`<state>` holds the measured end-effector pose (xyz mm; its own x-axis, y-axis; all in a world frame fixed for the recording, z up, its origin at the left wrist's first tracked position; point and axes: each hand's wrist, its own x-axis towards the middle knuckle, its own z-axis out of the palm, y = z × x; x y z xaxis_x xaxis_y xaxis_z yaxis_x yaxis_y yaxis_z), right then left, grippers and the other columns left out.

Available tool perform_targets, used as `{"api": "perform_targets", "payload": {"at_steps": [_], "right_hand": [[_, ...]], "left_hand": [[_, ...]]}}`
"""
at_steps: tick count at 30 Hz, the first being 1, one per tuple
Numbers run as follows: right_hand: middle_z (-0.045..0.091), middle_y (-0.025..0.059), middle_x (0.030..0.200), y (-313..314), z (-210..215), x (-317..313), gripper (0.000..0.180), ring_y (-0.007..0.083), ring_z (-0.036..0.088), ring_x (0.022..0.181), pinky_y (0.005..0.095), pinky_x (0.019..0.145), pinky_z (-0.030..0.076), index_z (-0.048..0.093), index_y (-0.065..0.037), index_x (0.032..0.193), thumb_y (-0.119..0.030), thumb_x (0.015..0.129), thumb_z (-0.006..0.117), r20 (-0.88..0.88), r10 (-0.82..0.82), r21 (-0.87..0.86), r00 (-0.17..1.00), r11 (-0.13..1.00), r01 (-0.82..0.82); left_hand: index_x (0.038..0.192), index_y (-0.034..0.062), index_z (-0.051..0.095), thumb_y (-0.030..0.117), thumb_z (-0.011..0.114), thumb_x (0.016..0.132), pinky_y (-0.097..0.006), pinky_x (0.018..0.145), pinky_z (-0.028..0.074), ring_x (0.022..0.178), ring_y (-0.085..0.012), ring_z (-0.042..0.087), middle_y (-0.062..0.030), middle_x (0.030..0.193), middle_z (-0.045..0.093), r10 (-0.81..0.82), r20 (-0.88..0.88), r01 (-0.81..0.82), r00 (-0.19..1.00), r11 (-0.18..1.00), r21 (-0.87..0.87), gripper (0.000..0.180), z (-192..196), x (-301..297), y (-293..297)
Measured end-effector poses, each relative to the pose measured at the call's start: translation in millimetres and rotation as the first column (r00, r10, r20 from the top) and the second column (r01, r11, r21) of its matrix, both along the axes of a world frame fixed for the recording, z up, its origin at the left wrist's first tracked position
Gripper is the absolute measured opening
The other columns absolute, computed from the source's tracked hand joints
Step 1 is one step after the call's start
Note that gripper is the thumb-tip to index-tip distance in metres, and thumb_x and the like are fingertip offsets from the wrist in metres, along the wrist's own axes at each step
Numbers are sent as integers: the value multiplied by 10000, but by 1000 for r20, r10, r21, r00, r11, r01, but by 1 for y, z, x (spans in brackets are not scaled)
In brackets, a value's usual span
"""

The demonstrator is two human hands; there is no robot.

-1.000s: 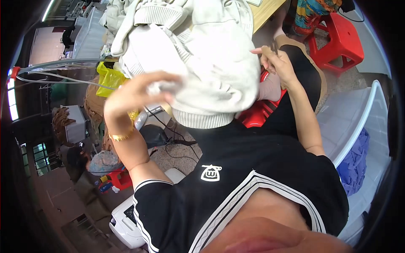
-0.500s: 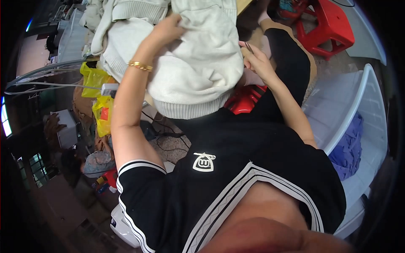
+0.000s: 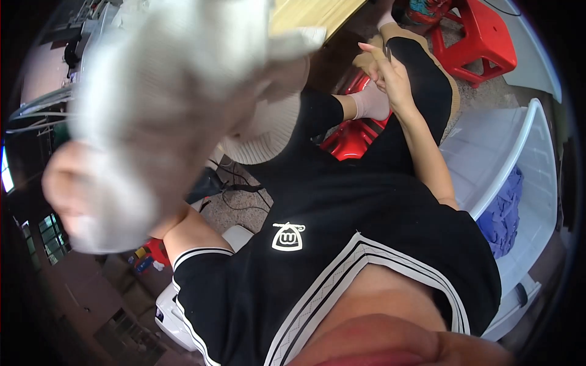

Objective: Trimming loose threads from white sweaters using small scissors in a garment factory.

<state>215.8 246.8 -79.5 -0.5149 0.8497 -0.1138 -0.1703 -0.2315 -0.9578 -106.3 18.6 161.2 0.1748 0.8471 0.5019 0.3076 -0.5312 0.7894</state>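
An off-white knitted garment [image 3: 165, 91] hangs raised on my left side, smeared by motion. My left hand [image 3: 64, 180] grips it at its left edge, the fingers blurred and partly behind the fabric. A ribbed band [image 3: 268, 131] of the knit falls over my lap. My right hand [image 3: 390, 76] is apart from the garment, above my bent leg. A slim dark metal tool [image 3: 389, 55] sticks up from its curled fingers, while the index finger points out. Whether the tool is tweezers or thread snips I cannot make out.
A light wooden tabletop [image 3: 314, 15] lies ahead. At the far right stands a red plastic stool [image 3: 476, 43]. Nearer on the right, a pale plastic bin [image 3: 525, 140] holds purple cloth [image 3: 503, 213]. Dark cables [image 3: 241, 192] run by the floor on the left.
My left hand has lifted the off-white garment off the table and swung it left and toward me, baring the wood. My right hand has moved slightly right, its index finger now stretched out.
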Motion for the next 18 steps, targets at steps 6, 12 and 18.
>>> {"api": "perform_targets", "payload": {"at_steps": [6,12,18], "right_hand": [[442,-69,682,-9,4,-18,471,-8,278,506,182,457,190,555,-54,1367,-374,1043,436,86,105,108,991,988,-114],[455,-48,692,-28,19,-44,407,35,405,631,200,567,325,558,-66,1361,-287,1021,522,15,275,211,961,939,-271],[392,-40,666,-51,35,-51,440,78,351,627,227,599,331,545,-38,1359,-128,940,647,71,349,513,934,791,-335]], "left_hand": [[1160,-46,665,160,765,787,-312,788,507,867,-190,642,-143,1039,690,-104,-255,-92,961,753,-651,438,-8,18,9],[1225,18,647,125,715,877,-219,724,460,851,-81,551,-34,1078,604,688,-188,-688,701,583,-432,370,-81,21,-16],[1230,27,649,166,696,903,-186,696,438,827,-64,542,-8,1023,629,731,-158,-724,664,575,-381,359,-110,24,-14]]}}
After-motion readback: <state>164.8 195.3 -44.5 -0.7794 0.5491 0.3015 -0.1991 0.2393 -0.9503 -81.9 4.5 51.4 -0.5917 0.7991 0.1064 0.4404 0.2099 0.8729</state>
